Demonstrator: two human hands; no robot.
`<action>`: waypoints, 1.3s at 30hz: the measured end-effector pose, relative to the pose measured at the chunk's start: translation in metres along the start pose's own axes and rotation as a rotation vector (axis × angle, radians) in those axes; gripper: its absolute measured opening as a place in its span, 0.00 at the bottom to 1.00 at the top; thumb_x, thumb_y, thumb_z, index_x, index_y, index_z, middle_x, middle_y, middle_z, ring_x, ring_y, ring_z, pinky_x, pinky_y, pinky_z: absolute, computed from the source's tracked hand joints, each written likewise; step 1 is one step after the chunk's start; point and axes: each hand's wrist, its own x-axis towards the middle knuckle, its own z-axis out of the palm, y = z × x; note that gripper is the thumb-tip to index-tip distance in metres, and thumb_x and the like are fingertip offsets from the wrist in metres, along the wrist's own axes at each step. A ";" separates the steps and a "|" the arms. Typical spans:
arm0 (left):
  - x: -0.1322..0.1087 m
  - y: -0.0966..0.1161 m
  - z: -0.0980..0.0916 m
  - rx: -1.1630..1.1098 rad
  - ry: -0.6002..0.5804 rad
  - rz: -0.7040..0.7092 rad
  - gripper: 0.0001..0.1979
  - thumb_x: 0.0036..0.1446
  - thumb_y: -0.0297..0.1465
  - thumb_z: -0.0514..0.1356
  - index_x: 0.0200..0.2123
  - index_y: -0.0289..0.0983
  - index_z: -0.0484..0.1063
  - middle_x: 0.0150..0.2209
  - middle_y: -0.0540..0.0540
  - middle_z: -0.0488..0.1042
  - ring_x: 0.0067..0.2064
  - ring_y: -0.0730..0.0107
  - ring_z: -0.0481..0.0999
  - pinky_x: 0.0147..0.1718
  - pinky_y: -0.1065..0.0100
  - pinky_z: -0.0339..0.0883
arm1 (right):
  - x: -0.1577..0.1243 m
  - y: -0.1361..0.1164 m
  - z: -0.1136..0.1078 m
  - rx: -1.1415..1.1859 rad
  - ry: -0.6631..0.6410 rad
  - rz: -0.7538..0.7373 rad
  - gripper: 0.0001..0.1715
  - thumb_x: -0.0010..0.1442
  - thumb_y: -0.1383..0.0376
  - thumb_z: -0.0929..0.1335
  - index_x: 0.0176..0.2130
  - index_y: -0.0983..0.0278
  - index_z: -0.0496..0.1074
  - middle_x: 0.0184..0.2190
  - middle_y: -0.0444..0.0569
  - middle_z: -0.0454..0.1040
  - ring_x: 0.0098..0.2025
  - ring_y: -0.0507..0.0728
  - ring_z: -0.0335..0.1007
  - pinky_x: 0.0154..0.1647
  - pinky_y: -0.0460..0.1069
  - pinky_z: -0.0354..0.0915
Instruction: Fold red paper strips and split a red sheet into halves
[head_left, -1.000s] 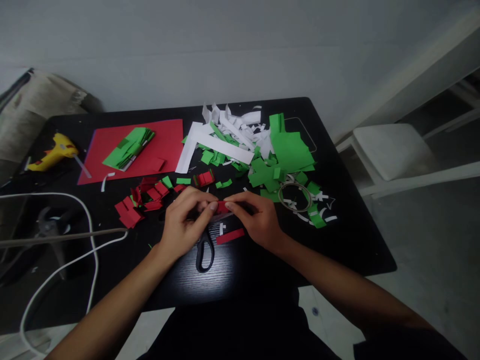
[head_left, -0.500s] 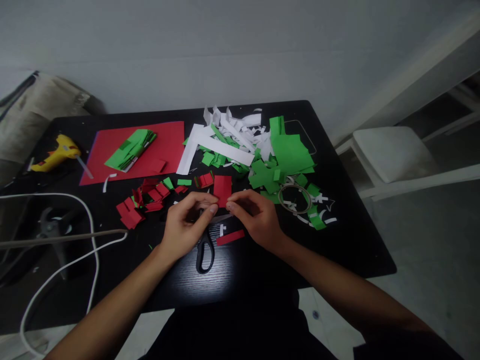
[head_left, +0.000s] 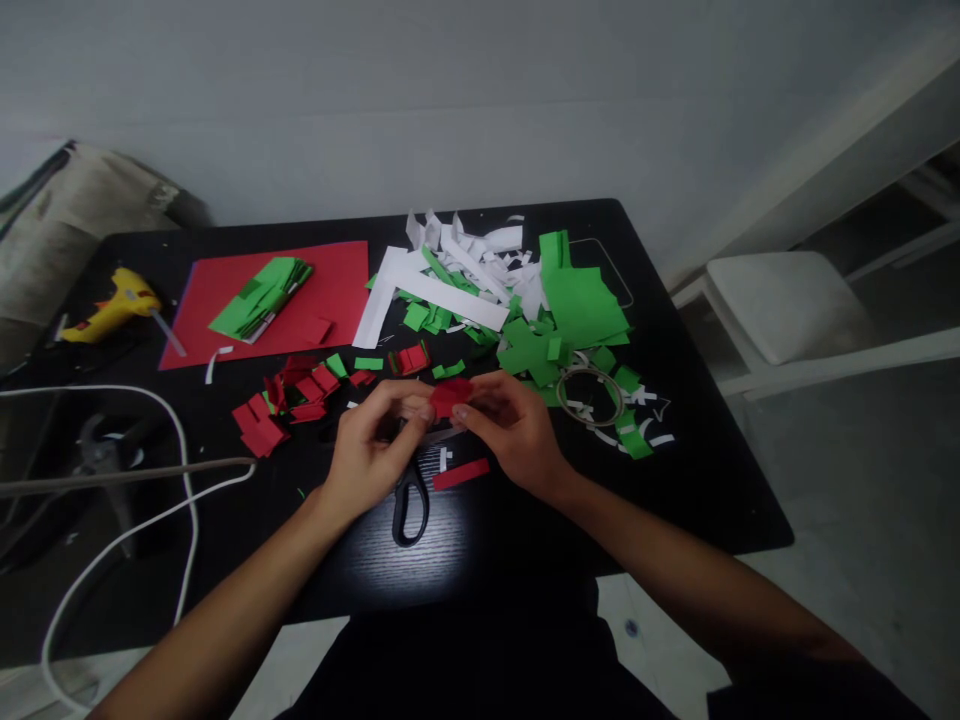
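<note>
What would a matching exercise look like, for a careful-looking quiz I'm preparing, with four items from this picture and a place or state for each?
Column one:
1. Glue gun
2. Folded green bundle
3. Left hand and right hand
4. Scissors

Column two:
A. Holding a small red paper between them
B. Yellow, left of the big red sheet
C. Partly hidden, a black handle loop showing
D. Lying on the big red sheet

Right pairs: 1-B, 2-D, 3-A, 4-C
</note>
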 end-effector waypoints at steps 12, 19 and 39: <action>-0.001 -0.005 -0.006 0.112 -0.011 0.040 0.06 0.68 0.31 0.58 0.42 0.38 0.75 0.35 0.48 0.77 0.32 0.71 0.74 0.32 0.70 0.68 | -0.001 -0.007 -0.005 -0.114 -0.034 -0.075 0.04 0.62 0.63 0.71 0.36 0.60 0.78 0.37 0.46 0.80 0.41 0.56 0.77 0.48 0.52 0.74; -0.002 -0.001 -0.008 0.107 -0.041 0.019 0.07 0.69 0.33 0.57 0.44 0.38 0.74 0.34 0.48 0.76 0.31 0.71 0.73 0.30 0.70 0.67 | -0.002 -0.006 -0.004 -0.110 -0.028 -0.049 0.05 0.60 0.61 0.74 0.36 0.60 0.78 0.36 0.46 0.80 0.39 0.56 0.78 0.45 0.51 0.75; -0.001 -0.009 0.000 -0.038 -0.074 -0.047 0.16 0.62 0.30 0.67 0.49 0.40 0.65 0.36 0.50 0.79 0.33 0.74 0.78 0.35 0.71 0.73 | -0.001 0.004 -0.003 -0.249 -0.116 -0.068 0.12 0.60 0.64 0.74 0.45 0.60 0.77 0.38 0.46 0.81 0.40 0.55 0.80 0.46 0.51 0.75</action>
